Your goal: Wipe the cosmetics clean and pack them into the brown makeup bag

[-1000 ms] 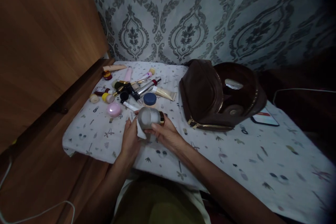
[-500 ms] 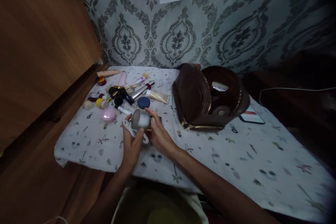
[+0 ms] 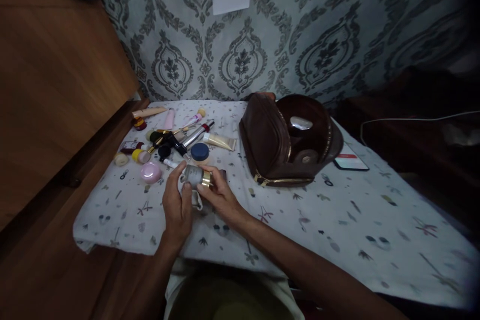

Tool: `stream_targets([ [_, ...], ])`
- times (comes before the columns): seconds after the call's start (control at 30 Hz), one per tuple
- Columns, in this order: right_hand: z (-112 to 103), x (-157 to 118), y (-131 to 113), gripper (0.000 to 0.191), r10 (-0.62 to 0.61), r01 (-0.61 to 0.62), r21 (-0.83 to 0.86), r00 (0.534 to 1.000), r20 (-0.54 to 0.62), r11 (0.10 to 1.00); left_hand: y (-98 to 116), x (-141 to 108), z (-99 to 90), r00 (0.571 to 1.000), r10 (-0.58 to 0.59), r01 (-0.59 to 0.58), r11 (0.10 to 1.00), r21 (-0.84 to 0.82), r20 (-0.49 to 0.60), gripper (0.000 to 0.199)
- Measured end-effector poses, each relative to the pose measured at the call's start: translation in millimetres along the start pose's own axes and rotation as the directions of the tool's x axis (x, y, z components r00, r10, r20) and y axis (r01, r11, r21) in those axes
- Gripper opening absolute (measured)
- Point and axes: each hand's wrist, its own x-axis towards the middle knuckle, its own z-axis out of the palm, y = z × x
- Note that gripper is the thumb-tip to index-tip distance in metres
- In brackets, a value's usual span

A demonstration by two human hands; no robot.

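Note:
A grey jar (image 3: 194,176) with a gold lid (image 3: 206,179) is held between both hands above the near part of the table. My left hand (image 3: 177,205) is closed round the jar's grey body, with a white cloth (image 3: 196,200) hanging below it. My right hand (image 3: 222,195) grips the jar at its gold lid. Just behind the hands lie a round blue-lidded container (image 3: 200,151) and a white tube (image 3: 170,163). A pink round jar (image 3: 151,172) stands to the left.
Several tubes, brushes and bottles lie at the back left, including a cream tube (image 3: 220,141). An open brown bag (image 3: 264,135) stands right of centre. Beyond it are a phone (image 3: 351,160) and a white cable (image 3: 412,119). A wooden cabinet (image 3: 60,75) borders the left.
The jar has turned, so its gold lid now shows on the right. The right fingers have shifted onto the lid. The whole view has moved slightly.

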Motion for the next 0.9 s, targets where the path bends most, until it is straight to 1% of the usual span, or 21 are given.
stream_targets([
  [0.13,-0.7,0.1,2.0,0.054,-0.066,0.068,-0.104,0.998,0.022,0.992,3.0,5.3,-3.9,0.998,-0.057,0.057,0.998,-0.01,0.014,0.05],
  [0.23,0.1,-0.7,2.9,0.054,-0.11,0.107,-0.23,0.994,0.002,0.967,2.0,9.9,-6.1,0.995,-0.095,0.098,0.994,-0.057,0.039,0.052],
  [0.33,-0.7,-1.4,3.9,0.068,-0.166,0.135,-0.389,0.985,-0.048,0.912,-0.3,13.7,-7.1,0.986,-0.154,0.161,0.979,-0.127,0.057,0.053],
  [0.4,-1.9,-1.4,3.8,0.076,-0.204,0.144,-0.469,0.976,-0.081,0.871,-0.6,15.7,-7.3,0.972,-0.224,0.234,0.952,-0.198,0.073,0.052],
  [0.47,-2.7,-1.4,1.8,0.073,-0.248,0.166,-0.543,0.966,-0.08,0.823,0.6,17.4,-7.3,0.939,-0.329,0.344,0.893,-0.29,0.101,0.052],
  [0.5,-2.9,-1.5,0.1,0.069,-0.268,0.186,-0.572,0.961,-0.062,0.799,1.4,18.2,-7.3,0.913,-0.39,0.407,0.845,-0.348,0.121,0.051],
  [0.57,-3.2,-1.8,-3.5,0.061,-0.301,0.236,-0.6,0.953,-0.009,0.764,2.3,19.8,-7.4,0.854,-0.493,0.508,0.724,-0.467,0.165,0.051],
  [0.63,-3.6,-2.3,-5.9,0.06,-0.319,0.279,-0.591,0.947,0.038,0.757,1.2,21.2,-7.4,0.808,-0.547,0.563,0.61,-0.557,0.218,0.052],
  [0.67,-3.8,-2.5,-6.3,0.061,-0.321,0.29,-0.578,0.946,0.05,0.763,-0.2,21.8,-7.5,0.79,-0.56,0.582,0.561,-0.588,0.247,0.052],
  [0.73,-4.4,-2.6,-5.5,0.068,-0.314,0.289,-0.54,0.948,0.048,0.79,-3.9,22.5,-7.5,0.76,-0.576,0.615,0.491,-0.617,0.3,0.051],
  [0.8,-4.7,-2.4,-3.5,0.077,-0.295,0.274,-0.479,0.955,0.032,0.834,-8.0,22.6,-7.1,0.728,-0.599,0.641,0.42,-0.642,0.335,0.045],
  [0.83,-4.7,-2.3,-2.4,0.079,-0.285,0.268,-0.444,0.958,0.03,0.855,-9.9,22.3,-6.5,0.712,-0.612,0.649,0.388,-0.654,0.344,0.041],
  [0.9,-4.2,-2.1,-0.8,0.076,-0.269,0.272,-0.376,0.961,0.062,0.886,-13.2,21.1,-4.9,0.684,-0.641,0.657,0.333,-0.677,0.348,0.031],
])
